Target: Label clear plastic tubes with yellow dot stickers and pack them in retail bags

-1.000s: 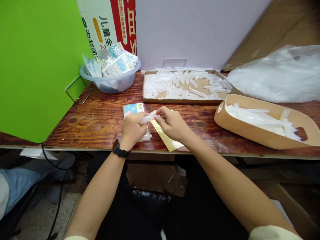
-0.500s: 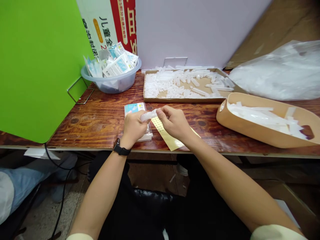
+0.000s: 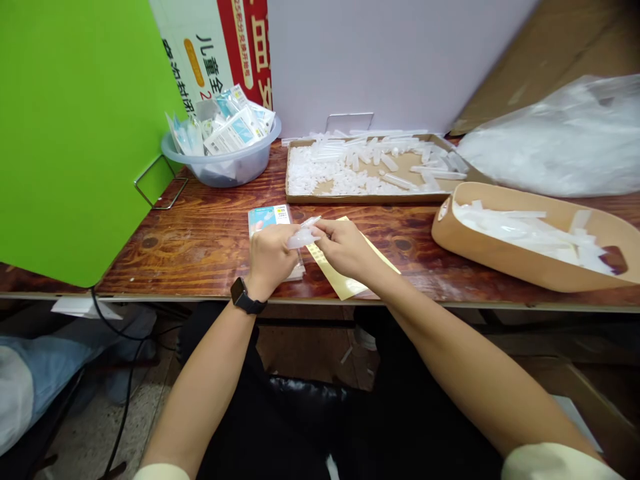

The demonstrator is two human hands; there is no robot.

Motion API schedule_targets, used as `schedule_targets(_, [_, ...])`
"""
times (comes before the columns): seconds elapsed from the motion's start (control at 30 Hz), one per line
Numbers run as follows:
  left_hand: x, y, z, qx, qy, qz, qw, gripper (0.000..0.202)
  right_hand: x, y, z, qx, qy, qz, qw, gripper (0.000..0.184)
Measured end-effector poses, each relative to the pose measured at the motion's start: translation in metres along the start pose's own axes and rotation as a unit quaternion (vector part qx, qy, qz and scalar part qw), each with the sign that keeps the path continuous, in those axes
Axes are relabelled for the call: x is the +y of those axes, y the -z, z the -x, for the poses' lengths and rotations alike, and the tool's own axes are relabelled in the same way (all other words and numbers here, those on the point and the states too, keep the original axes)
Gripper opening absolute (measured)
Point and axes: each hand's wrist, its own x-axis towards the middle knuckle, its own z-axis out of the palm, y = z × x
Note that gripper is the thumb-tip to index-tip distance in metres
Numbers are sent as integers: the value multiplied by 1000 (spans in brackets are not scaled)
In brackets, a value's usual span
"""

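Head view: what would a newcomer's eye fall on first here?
First the bright green board at the left. Then, near the front edge of the table, the left hand and right hand pinch one small clear tube above a yellow sheet. Behind them lies a flat cardboard tray strewn with white tubes.

left hand point(image 3: 270, 257), right hand point(image 3: 345, 250) — two; one tube point(image 3: 301, 237), one sticker sheet point(image 3: 340, 283), one bowl point(image 3: 225, 175), one cardboard tray point(image 3: 360, 199), one tan bin point(image 3: 500, 260)
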Motion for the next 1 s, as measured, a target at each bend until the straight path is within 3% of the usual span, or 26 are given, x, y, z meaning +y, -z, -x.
schedule_targets(0.1, [0, -3, 1, 16, -53, -73, 996, 22, 0, -2, -2, -11, -47, -129, 990, 43])
schedule_targets(0.2, [-1, -4, 0, 7, -46, -97, 994, 23, 1, -4, -2, -12, -102, -221, 970, 49])
schedule_targets(0.27, [-3, -4, -2, 5, 1, -59, 998, 22, 2, -2, -2, 5, -139, -249, 958, 49])
schedule_targets(0.37, [-5, -3, -8, -9, 148, 84, 985, 10, 3, 5, -4, 69, -164, -289, 941, 45])
schedule_targets(0.43, [-5, -1, -11, -45, 266, 213, 939, 13, 1, 12, -5, 101, -169, -349, 916, 38])
schedule_targets(0.53, [-1, 5, -14, -124, 382, 380, 833, 19, -2, 21, -6, 119, -159, -427, 882, 17])
schedule_targets(0.63, [4, 12, -15, -212, 391, 458, 770, 20, 0, 26, -6, 123, -117, -394, 903, 14])
schedule_targets(0.77, [6, 18, -13, -320, 374, 490, 719, 19, 5, 27, -5, 109, -59, -306, 944, 34])
schedule_targets(0.83, [6, 18, -12, -337, 362, 500, 711, 18, 5, 23, -4, 101, -46, -284, 952, 40])
schedule_targets(1.0, [8, 16, -12, -361, 327, 490, 723, 16, -2, 5, -1, 67, -29, -269, 960, 44])
